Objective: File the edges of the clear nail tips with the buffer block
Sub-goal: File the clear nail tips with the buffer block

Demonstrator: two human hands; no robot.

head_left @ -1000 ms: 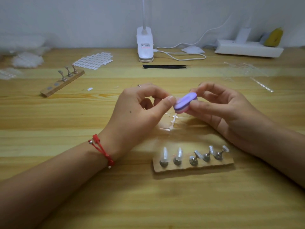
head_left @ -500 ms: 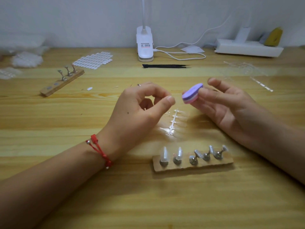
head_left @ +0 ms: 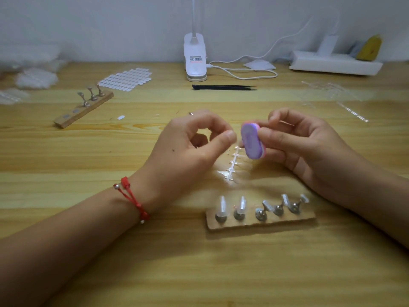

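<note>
Near the middle of the wooden table (head_left: pixel 243 273), two bare hands are raised a little above the surface and face each other. The right hand (head_left: pixel 309 149) grips the buffer block (head_left: pixel 252 142), a purple oval pad with a pink layer, between thumb and curled fingers, its broad purple face turned toward the camera. The left hand (head_left: pixel 188 147) is just beside it, its thumb and forefinger tips pressed together in a pinch and the other fingers curled. I cannot tell whether a clear tip sits in that pinch. The pinched fingertips lie close to the block's left edge, and contact between them is not clear. A red cord bracelet (head_left: pixel 132 198) circles the left wrist.

Below the gap between the hands, a strip of clear nail tips (head_left: pixel 232 165) lies flat on the table. Toward the near edge, a wooden holder (head_left: pixel 261 222) carries five metal stands with clear tips mounted on them (head_left: pixel 222 206).

Toward the far left corner lies a second wooden holder (head_left: pixel 84 109) with three stands, beside a sheet of white ovals (head_left: pixel 126 79). At the far edge stands a white lamp base (head_left: pixel 195 58), with black tweezers (head_left: pixel 223 87) lying in front of it. A white power strip (head_left: pixel 336 65) sits at the far right corner.
</note>
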